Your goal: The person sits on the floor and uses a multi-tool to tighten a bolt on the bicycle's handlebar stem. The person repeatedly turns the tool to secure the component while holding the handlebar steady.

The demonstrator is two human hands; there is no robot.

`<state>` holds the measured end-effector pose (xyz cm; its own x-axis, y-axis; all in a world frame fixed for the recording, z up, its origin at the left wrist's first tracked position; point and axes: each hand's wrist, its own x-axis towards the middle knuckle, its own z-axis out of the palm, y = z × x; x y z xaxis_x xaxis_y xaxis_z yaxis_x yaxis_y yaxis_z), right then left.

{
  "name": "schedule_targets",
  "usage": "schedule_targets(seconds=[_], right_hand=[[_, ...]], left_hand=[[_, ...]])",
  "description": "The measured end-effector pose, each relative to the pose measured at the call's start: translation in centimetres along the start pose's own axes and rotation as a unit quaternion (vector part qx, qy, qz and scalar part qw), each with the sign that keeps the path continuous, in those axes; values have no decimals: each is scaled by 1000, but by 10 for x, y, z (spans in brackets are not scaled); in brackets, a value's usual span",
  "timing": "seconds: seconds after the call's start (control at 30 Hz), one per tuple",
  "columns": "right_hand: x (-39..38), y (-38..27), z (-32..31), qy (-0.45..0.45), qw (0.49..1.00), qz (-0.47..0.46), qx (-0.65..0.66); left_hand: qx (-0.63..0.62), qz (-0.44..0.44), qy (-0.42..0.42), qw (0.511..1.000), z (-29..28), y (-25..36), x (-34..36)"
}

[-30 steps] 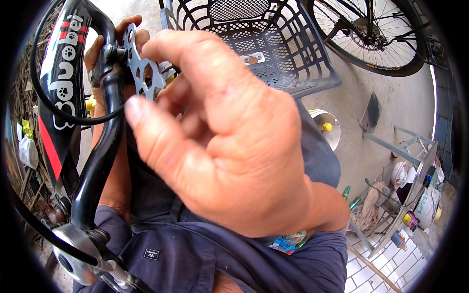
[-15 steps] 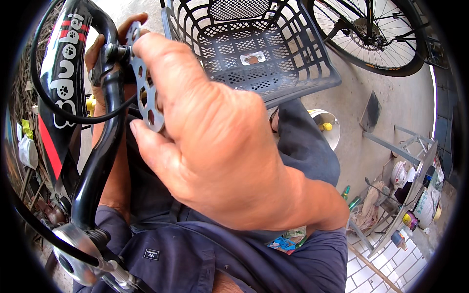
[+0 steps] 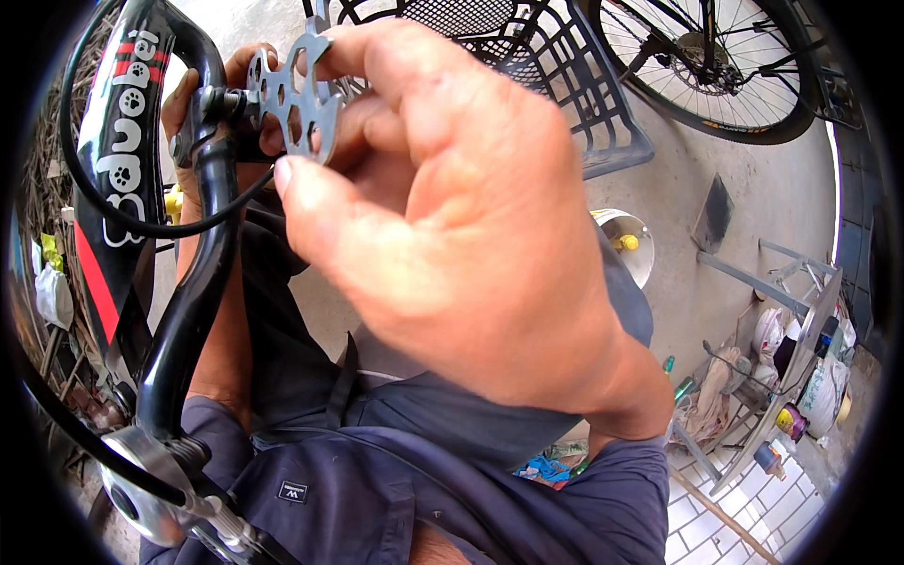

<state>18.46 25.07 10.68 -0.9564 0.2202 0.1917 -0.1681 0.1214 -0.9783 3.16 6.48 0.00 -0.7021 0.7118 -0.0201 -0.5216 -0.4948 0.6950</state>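
Observation:
A grey flat multi-hole spanner [image 3: 299, 99] is pinched between the thumb and fingers of my right hand [image 3: 461, 198]. One of its holes sits at the end of a bolt [image 3: 226, 102] on the black curved handlebar [image 3: 218, 188]; I cannot tell how far it is seated. Behind the bar, my left hand [image 3: 179, 105] is closed around a dark clamp at the bolt, its fingertips showing on both sides. The bar and the spanner hide most of that hand. A black cable [image 3: 155, 231] loops past the bar.
A black plastic basket [image 3: 617, 122] lies beyond my right hand, near a bicycle wheel [image 3: 744, 94]. A white bucket [image 3: 640, 250] stands by my leg. At right, a metal frame [image 3: 753, 282] and clutter lie on the floor. A black padded cover [image 3: 118, 160] stands left of the bar.
My right hand has moved right, and the spanner has turned from nearly edge-on to showing more of its face. My left hand stays at the clamp.

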Motion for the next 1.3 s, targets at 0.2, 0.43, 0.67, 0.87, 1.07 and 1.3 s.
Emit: schedule_targets(seconds=[0.2, 0.43, 0.67, 0.87, 1.07, 1.3], right_hand=[[-9, 20, 12, 21, 993, -101, -50], [2, 35, 5, 49, 975, -182, -119], [-2, 28, 5, 63, 977, -184, -90], [3, 38, 33, 81, 984, -161, -2], [6, 39, 19, 32, 984, -173, 19], [0, 45, 34, 58, 978, -198, -13]], left_hand=[[-1, 0, 9, 1000, 1, 1, -2], [-4, -8, 6, 1000, 4, 1, 2], [-9, -10, 10, 1000, 1, 1, 1], [-6, -8, 15, 1000, 6, 6, -4], [-8, -13, 15, 1000, 3, 8, -4], [-8, -12, 19, 1000, 6, 9, -7]])
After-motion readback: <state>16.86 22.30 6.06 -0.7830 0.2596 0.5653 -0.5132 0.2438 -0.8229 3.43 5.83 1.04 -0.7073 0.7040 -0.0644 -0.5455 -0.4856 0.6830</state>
